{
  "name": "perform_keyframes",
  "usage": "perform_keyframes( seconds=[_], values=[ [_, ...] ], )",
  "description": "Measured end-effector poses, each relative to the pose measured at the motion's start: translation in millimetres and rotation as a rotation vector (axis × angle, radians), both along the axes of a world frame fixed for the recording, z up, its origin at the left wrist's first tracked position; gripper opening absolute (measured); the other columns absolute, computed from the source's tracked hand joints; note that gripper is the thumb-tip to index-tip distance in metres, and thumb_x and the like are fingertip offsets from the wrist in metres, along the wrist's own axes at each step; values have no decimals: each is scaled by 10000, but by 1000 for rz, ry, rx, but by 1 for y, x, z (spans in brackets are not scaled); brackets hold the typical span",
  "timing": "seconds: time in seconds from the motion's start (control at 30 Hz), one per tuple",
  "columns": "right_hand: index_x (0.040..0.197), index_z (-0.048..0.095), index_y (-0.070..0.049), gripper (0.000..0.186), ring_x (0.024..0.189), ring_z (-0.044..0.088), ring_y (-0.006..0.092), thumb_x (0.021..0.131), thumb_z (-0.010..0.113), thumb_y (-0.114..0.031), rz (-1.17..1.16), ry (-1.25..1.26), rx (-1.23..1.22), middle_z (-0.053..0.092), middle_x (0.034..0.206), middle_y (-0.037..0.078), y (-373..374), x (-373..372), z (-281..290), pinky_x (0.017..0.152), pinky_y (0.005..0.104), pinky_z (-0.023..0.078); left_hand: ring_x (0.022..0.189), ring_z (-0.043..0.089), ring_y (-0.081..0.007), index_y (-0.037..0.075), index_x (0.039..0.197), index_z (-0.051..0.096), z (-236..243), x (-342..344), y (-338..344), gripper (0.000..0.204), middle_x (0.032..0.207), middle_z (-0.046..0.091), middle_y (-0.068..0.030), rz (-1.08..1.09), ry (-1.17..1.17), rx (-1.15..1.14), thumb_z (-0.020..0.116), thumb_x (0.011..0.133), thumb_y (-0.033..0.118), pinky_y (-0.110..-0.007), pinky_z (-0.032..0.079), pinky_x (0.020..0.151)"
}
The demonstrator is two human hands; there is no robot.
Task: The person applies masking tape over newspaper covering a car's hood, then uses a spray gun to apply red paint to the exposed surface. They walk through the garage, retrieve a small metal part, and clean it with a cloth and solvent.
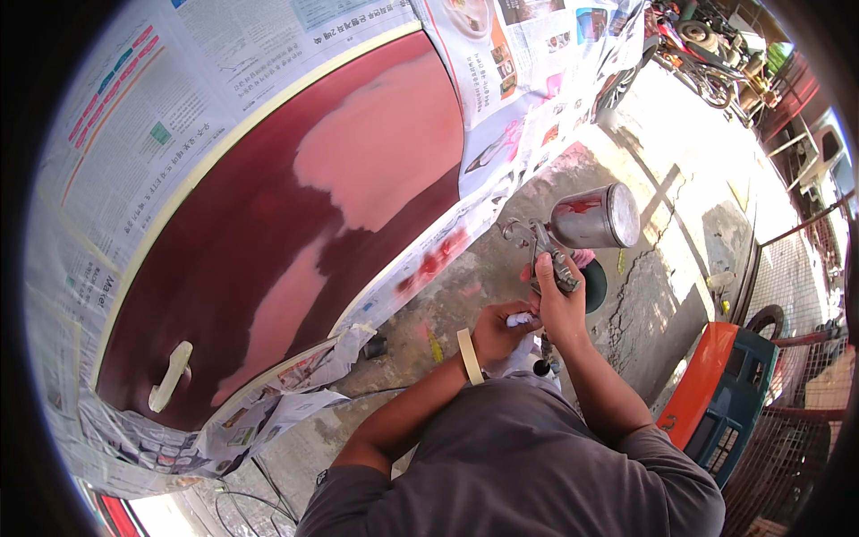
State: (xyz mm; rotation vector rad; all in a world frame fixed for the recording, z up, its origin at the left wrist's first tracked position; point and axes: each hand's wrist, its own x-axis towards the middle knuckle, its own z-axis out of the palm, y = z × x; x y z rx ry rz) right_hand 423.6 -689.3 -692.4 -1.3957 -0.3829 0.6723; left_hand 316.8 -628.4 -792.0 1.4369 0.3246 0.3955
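The right hand is closed around the metal spray gun, its thumb lying along the gun's body, while the gun's silver paint cup, streaked with red on one side, sits up and away from the wearer. The left hand is curled just below it, fingers closed on a small white wad; whether that is cloth or paper I cannot tell. A roll of masking tape rings the left wrist. The gun is in front of the body, apart from the dark red door panel at the left, where pale pink patches show and newspaper covers the surroundings. The step in hand looks like tending the gun with the white wad, though the hands hide where the two meet. To do it well, I would let the right hand carry all the weight and keep the cup from tipping, with no pressure on the trigger. The left should work in short, light strokes, turning to a clean face of the wad. The tape roll could brush the gun or pick up wet paint, so that wrist is best held low, and the nozzle kept off the panel.
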Motion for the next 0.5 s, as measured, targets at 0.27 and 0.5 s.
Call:
perform_keyframes(
  seconds=[0.27,0.5],
  values=[
    [1277,587,-63,316,529,438,28,1086,558,-312,-52,-80,-52,633,851,30,-30,-5,-4,460,197,360,923,631,-77,-10,1197,685,-31,9,-6,250,1004,727,-22,-357,-95,-126,688,951,37,-271,522,835],
    [1341,578,-38,380,543,462,31,1071,589,-304,76,-108,-15,626,832,16,-22,22,-14,471,191,374,890,613,-68,21,1163,694,-19,22,-1,195,945,702,3,-267,55,-64,672,983,92,-262,502,823]
  ],
)
